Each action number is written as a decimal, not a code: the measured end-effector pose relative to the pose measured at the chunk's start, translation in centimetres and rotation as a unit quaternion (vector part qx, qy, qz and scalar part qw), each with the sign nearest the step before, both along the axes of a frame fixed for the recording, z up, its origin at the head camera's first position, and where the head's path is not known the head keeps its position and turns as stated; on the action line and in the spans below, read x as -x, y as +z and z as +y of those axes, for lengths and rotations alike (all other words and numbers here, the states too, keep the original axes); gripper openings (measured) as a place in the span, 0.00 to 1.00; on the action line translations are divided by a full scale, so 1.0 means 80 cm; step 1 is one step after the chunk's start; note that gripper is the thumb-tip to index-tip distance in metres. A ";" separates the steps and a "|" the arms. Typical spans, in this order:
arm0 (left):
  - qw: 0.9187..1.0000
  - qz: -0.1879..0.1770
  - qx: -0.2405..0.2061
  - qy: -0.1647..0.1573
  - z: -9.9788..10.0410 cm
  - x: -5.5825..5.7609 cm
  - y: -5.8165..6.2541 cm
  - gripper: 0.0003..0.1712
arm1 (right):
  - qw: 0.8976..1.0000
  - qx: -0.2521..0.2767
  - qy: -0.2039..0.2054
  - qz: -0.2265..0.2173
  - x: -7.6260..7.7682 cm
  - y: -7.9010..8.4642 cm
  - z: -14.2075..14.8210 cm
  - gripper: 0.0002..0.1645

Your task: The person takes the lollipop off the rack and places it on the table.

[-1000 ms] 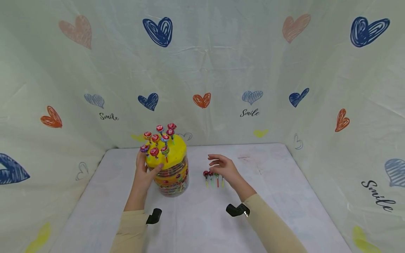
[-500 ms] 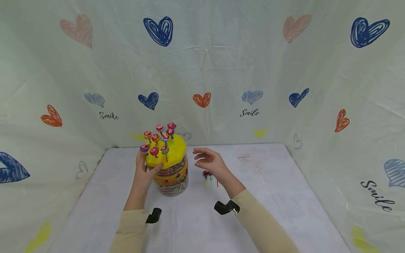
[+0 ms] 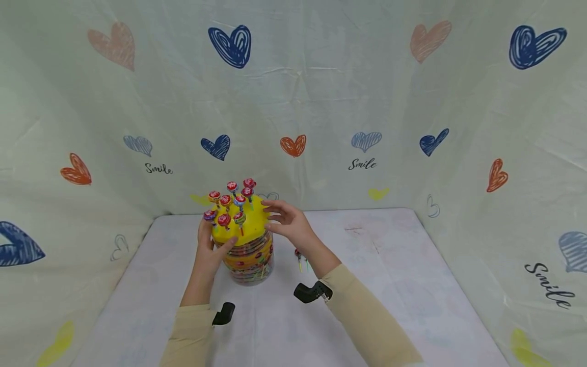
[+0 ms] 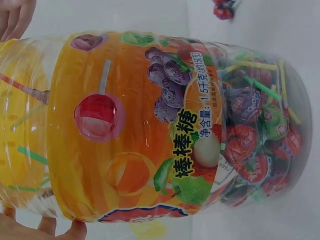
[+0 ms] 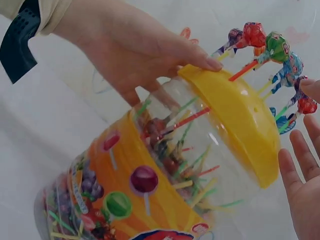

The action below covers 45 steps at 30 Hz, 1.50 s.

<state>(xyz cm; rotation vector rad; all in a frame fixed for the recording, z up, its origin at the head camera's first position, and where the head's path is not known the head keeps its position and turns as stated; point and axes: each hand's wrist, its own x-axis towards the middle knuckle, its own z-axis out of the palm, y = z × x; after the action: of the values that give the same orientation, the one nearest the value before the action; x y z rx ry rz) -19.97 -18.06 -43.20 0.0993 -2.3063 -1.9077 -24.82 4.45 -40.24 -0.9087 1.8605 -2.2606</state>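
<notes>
A clear jar of lollipops (image 3: pixel 249 265) with an orange fruit label stands on the table. Several wrapped lollipops (image 3: pixel 224 220) stick up from its yellow lid (image 3: pixel 257 216). My left hand (image 3: pixel 208 257) grips the jar's upper left side, with the thumb over the lid's edge, as the right wrist view shows. At the lid's right edge is my right hand (image 3: pixel 293 223), its fingers spread and slightly bent, with nothing visible between them. In the right wrist view, its fingers (image 5: pixel 301 152) lie beside the lid, near the lollipops. Through the jar wall, sticks (image 4: pixel 32 155) show below the lid.
Loose lollipops (image 3: pixel 298 253) lie on the white table (image 3: pixel 367 306) right of the jar, partly hidden behind my right forearm. A cloth backdrop (image 3: pixel 321 102) printed with hearts rises behind and at both sides of the table.
My right hand has moved left and away from me, from above the loose lollipops to the lid's right edge. The left hand and the jar have stayed in place.
</notes>
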 end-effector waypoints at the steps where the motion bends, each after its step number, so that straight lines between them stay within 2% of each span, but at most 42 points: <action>1: 1.000 0.000 0.000 0.000 0.000 0.000 0.000 0.51 | 1.000 0.002 0.002 0.001 0.001 0.002 -0.002 0.31; 8: 1.000 0.002 0.002 -0.001 -0.001 0.000 0.000 0.51 | 1.000 -0.016 0.020 0.017 0.010 0.014 -0.017 0.33; 20: 1.000 0.000 0.011 -0.001 -0.002 0.001 -0.003 0.51 | 0.997 -0.069 0.023 0.011 0.014 0.027 -0.023 0.40; 29: 0.999 0.028 0.014 -0.008 -0.002 0.000 -0.004 0.50 | 0.994 -0.104 0.021 0.014 0.014 0.032 -0.025 0.40; 45: 1.000 0.030 0.006 -0.003 0.000 0.001 -0.004 0.50 | 0.995 -0.098 0.008 0.016 0.014 0.039 -0.027 0.40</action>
<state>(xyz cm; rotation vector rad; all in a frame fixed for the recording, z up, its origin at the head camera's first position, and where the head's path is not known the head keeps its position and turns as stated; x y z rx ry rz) -20.01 -18.06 -43.48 0.0326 -2.2817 -1.8735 -25.93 2.33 -37.14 -0.9289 2.0362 -2.0203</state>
